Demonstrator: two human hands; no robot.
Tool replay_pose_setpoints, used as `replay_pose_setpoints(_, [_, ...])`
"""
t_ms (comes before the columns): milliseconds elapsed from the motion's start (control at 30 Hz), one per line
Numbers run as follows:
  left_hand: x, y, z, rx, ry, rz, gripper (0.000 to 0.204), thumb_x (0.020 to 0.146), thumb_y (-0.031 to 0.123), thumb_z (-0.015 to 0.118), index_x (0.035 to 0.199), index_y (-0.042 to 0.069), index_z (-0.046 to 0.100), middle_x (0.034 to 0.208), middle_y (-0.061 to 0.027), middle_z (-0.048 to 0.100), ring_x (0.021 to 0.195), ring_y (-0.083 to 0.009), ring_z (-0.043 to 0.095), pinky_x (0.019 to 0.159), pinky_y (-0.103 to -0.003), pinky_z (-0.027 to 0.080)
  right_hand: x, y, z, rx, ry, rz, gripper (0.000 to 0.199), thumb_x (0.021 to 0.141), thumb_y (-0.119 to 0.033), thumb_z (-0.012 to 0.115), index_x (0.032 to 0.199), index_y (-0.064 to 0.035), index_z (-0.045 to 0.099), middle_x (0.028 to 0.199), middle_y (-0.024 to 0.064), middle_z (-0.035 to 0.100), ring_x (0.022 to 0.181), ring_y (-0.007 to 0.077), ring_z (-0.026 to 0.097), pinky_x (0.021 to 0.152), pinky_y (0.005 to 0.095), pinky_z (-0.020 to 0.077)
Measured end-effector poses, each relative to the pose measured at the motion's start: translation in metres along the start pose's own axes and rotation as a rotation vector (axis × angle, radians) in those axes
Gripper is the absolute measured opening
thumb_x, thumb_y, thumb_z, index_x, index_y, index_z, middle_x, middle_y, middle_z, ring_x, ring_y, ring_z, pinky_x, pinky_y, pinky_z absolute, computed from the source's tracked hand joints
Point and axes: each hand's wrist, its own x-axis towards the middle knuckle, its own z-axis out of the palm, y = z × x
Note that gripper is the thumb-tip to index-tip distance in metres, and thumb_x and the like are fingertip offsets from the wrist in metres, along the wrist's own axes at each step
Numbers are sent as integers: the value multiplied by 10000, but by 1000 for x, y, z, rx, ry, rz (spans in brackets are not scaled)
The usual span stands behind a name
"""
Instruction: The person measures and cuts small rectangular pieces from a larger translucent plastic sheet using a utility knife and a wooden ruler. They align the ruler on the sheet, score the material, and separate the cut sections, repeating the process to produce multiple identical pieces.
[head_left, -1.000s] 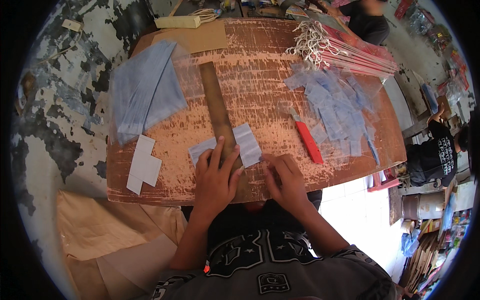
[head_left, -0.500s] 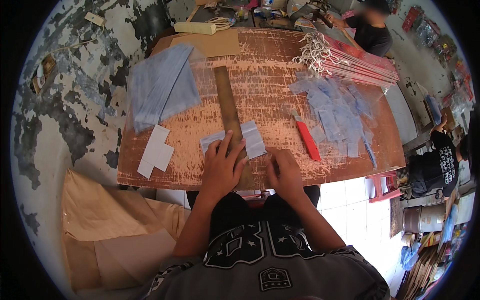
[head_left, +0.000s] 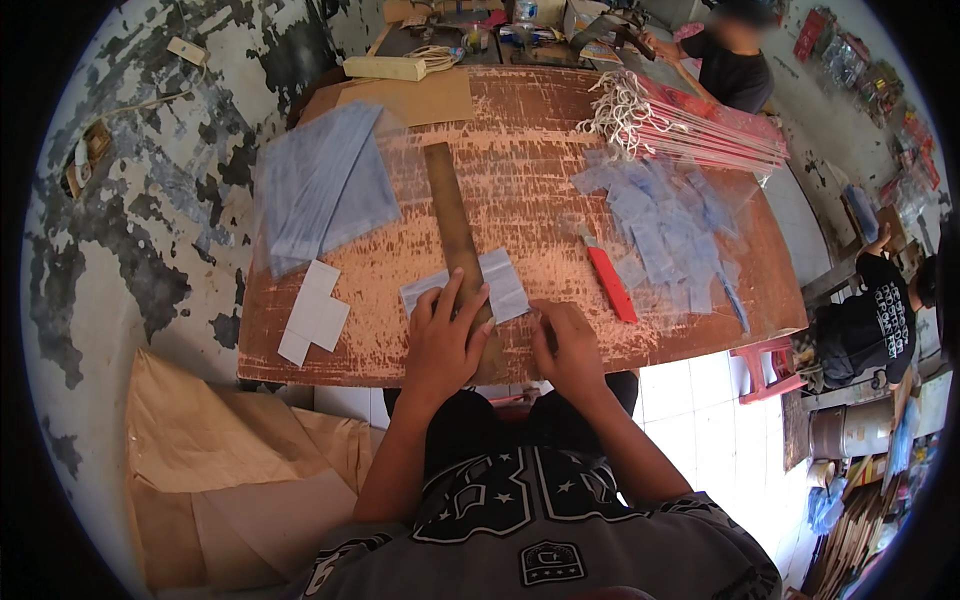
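Note:
A long brownish ruler (head_left: 447, 200) lies lengthwise across a small translucent plastic piece (head_left: 506, 285), which sticks out on both sides of it. My left hand (head_left: 440, 345) is open, its spread fingers pressing the ruler's near part down onto the plastic. At the lower right corner of that piece, my right hand (head_left: 568, 345) is closed, thumb and forefinger pinching the edge. Right of it lies a red-handled cutter knife (head_left: 610, 285), touched by neither hand. White stepped paper pieces (head_left: 315, 315) rest at the table's near left.
Large clear plastic sheets (head_left: 325, 190) lie far left beside brown cardboard (head_left: 435, 98) and a power strip (head_left: 385, 68). Small plastic pieces (head_left: 655, 230) are heaped at right, below bundled white cords (head_left: 630, 115). Two other people (head_left: 735, 65) are at the right, beyond the worn table (head_left: 520, 150).
The whole view has shifted slightly. Both hands, the ruler and the plastic piece keep their places relative to each other.

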Motion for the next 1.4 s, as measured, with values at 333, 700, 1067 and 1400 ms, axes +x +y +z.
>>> replay_pose_setpoints(333, [-3,-2,0,2,25,19,486,1053,306,671,1518,167,649,1653,-179,486,1353,-431,486,1166,-533,410,-1,-1,2,3,-13,37,300,966,1,691,1266,-15,685,930,151,655,774,282,666,693,399,540])
replay_pose_setpoints(700, [-4,-3,7,0,59,17,487,1042,314,682,1508,176,658,1649,-162,498,1359,-402,503,1165,-521,422,-1,-1,2,10,-26,70,291,948,0,688,1239,5,678,964,190,678,875,364,682,790,477,553])
replay_pose_setpoints(1067, [4,1,-1,17,27,-16,720,993,336,729,1587,-2,503,1650,-176,495,1367,-406,509,1174,-500,422,1,-5,1,-82,-30,-11,243,946,-10,693,1188,8,683,947,191,649,911,396,648,790,501,531])
replay_pose_setpoints(1400, [4,9,-2,13,31,-36,641,987,303,738,1519,-8,566,1640,-187,492,1314,-425,509,1148,-503,434,1,-9,-5,-71,-79,-19,188,941,-29,711,1128,-16,698,971,168,660,920,384,642,806,477,552])
